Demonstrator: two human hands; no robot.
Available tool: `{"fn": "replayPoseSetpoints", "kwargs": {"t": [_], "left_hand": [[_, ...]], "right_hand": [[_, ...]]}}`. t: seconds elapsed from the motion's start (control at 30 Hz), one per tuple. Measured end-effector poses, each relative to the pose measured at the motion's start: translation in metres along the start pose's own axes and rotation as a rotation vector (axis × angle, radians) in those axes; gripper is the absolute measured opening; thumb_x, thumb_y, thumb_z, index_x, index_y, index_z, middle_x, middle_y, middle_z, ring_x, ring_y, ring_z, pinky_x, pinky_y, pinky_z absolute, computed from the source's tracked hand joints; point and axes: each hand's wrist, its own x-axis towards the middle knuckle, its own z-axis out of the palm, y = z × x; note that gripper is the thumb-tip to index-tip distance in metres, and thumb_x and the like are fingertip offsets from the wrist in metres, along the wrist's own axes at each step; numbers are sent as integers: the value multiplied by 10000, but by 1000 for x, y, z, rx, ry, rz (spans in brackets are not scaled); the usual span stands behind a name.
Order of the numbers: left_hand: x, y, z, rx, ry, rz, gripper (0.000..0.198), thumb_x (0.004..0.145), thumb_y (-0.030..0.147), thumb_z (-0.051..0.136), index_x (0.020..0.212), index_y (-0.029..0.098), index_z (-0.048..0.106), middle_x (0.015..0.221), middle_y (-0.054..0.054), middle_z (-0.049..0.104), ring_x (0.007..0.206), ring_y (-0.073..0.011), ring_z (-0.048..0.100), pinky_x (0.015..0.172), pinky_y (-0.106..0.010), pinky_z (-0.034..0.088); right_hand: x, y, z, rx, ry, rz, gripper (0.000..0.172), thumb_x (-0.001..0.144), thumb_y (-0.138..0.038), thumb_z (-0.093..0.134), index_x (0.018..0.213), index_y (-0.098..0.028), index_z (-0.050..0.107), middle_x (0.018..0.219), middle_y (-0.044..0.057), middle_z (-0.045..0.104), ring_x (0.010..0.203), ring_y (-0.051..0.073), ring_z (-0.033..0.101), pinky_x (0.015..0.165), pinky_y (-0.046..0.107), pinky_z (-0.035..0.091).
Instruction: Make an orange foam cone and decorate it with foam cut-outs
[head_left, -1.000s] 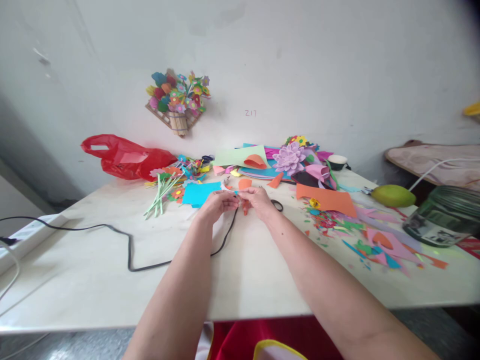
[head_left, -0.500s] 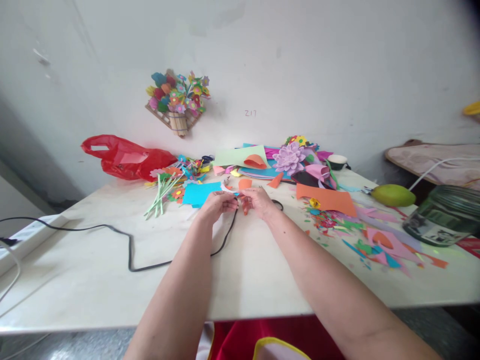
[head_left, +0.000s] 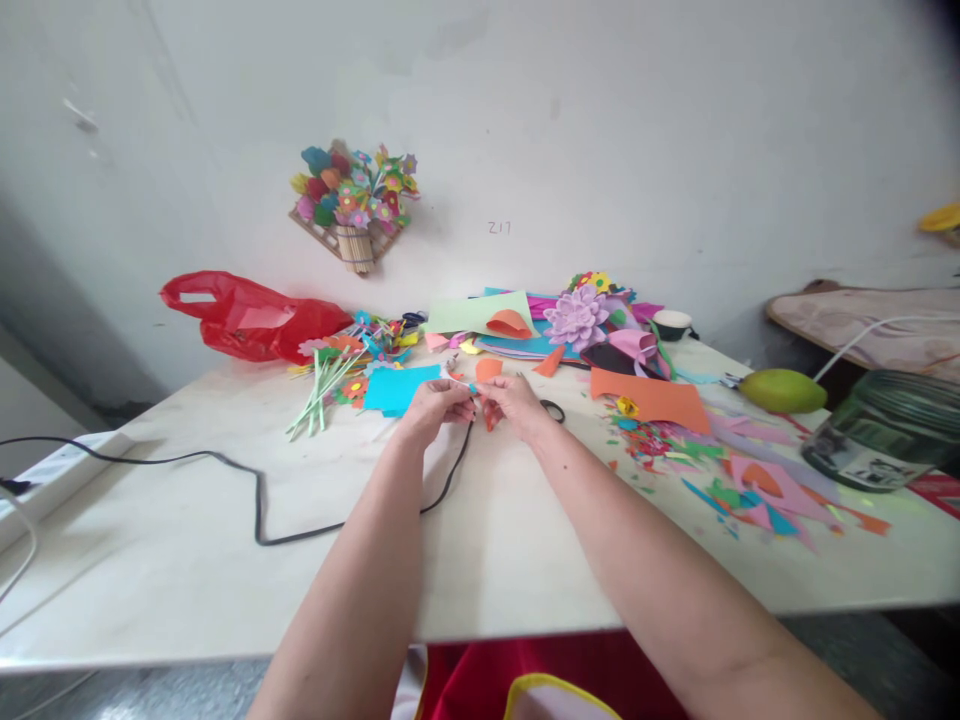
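My left hand (head_left: 435,408) and my right hand (head_left: 514,402) meet at the middle of the pale table (head_left: 225,560), fingers pinched together. Between them they grip a small orange foam piece (head_left: 489,410); its shape is mostly hidden by the fingers. A blue foam sheet (head_left: 399,387) lies just behind my left hand. A black cord (head_left: 259,500) runs from under my hands across the table to the left. Black scissors (head_left: 553,410) lie beside my right hand.
Foam flowers on green sticks (head_left: 330,370) lie left of the blue sheet. A red plastic bag (head_left: 255,317) sits at the back left. Foam sheets and a purple flower (head_left: 576,316) pile at the back. Coloured scraps (head_left: 720,470), an orange sheet (head_left: 652,398), a green glue gun (head_left: 780,390) and a glass jar (head_left: 881,430) are right.
Both hands stay pinched on the orange piece in the same place, with only slight finger movement. The view has shifted a little.
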Motion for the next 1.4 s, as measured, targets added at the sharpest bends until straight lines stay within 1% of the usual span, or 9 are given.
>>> {"fn": "replayPoseSetpoints", "kwargs": {"t": [0.13, 0.27, 0.33, 0.57, 0.73, 0.9, 1.03, 1.17, 1.4], "left_hand": [[1, 0, -1, 9, 6, 9, 185, 612, 269, 692, 669, 121, 596, 586, -55, 649, 464, -125, 590, 499, -236, 470], [2, 1, -2, -19, 26, 0, 184, 634, 278, 625, 732, 123, 609, 591, -61, 652, 487, -155, 611, 512, -258, 483], [2, 2, -1, -33, 43, -2, 188, 634, 278, 594, 737, 122, 609, 582, -62, 646, 488, -164, 614, 512, -265, 486], [1, 2, 2, -23, 17, 4, 160, 634, 265, 605, 704, 122, 587, 603, -64, 646, 502, -158, 615, 521, -264, 495], [0, 0, 3, -35, 5, 38, 185, 634, 277, 656, 688, 126, 563, 627, -64, 651, 511, -146, 611, 530, -258, 494], [0, 1, 3, -50, 34, 58, 221, 619, 293, 681, 700, 122, 566, 613, -53, 649, 504, -134, 599, 531, -256, 491], [1, 1, 2, -66, 48, 46, 230, 618, 311, 672, 702, 124, 566, 606, -51, 646, 499, -136, 595, 521, -256, 483], [2, 0, 1, -59, 33, 26, 230, 621, 326, 657, 694, 126, 571, 600, -50, 641, 497, -140, 594, 518, -261, 482], [1, 0, 3, -67, 49, 39, 227, 603, 297, 676, 709, 131, 563, 603, -47, 645, 499, -136, 594, 523, -258, 483]], "right_hand": [[1, -1, 0, 20, 25, 15, 246, 633, -316, 690, 552, -155, 522, 380, -45, 476, 312, 63, 394, 301, 185, 304], [4, 1, 0, -7, 79, -25, 272, 626, -310, 694, 517, -157, 498, 390, -47, 468, 313, 42, 346, 303, 182, 230], [5, 2, 1, -36, 96, -57, 274, 623, -318, 691, 514, -155, 500, 397, -48, 465, 325, 39, 339, 315, 185, 218], [3, 1, 2, -73, 107, -136, 337, 576, -419, 707, 511, -157, 506, 422, -45, 472, 386, 51, 376, 371, 202, 238], [1, 1, 4, -22, 98, -114, 331, 564, -408, 710, 516, -159, 497, 418, -52, 458, 382, 48, 365, 375, 203, 220], [2, 4, 4, 17, 80, -91, 305, 583, -389, 690, 520, -160, 500, 398, -54, 449, 367, 51, 357, 362, 201, 205], [3, 5, 4, 32, 100, -83, 292, 581, -374, 684, 509, -160, 499, 391, -51, 449, 360, 49, 349, 359, 202, 197], [2, 4, 6, 43, 119, -91, 280, 572, -376, 686, 516, -153, 527, 401, -48, 455, 370, 48, 357, 371, 205, 203], [-1, 0, 8, 42, 151, -78, 300, 532, -407, 716, 553, -145, 571, 419, -47, 464, 384, 55, 360, 383, 218, 202]]}}
